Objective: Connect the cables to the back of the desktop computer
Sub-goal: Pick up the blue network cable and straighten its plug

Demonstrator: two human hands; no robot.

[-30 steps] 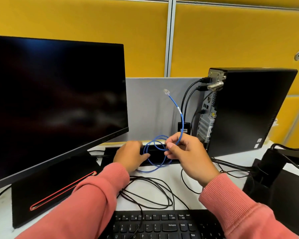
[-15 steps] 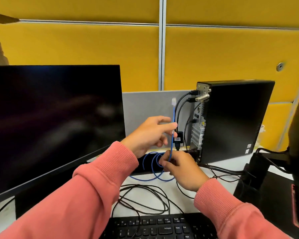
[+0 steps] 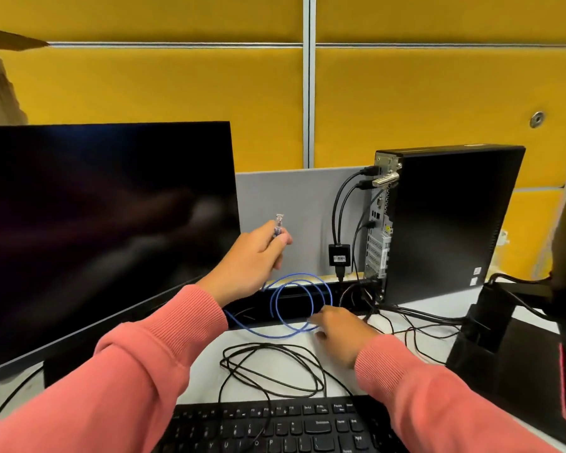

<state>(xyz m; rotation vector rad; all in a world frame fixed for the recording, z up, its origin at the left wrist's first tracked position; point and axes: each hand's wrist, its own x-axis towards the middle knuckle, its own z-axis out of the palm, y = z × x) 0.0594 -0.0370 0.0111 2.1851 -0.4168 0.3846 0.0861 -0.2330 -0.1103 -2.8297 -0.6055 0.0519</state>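
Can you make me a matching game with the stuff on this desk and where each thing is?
Things:
1. clear plug
2. blue cable loops
3. keyboard
4. desktop computer

Places:
A. at the bottom, nearest the person
B. standing upright on the right, black cables plugged in its back
C. held up in the left hand
D. lying on the desk by the right hand

Pairs: 1-C, 2-D, 3-A, 4-B
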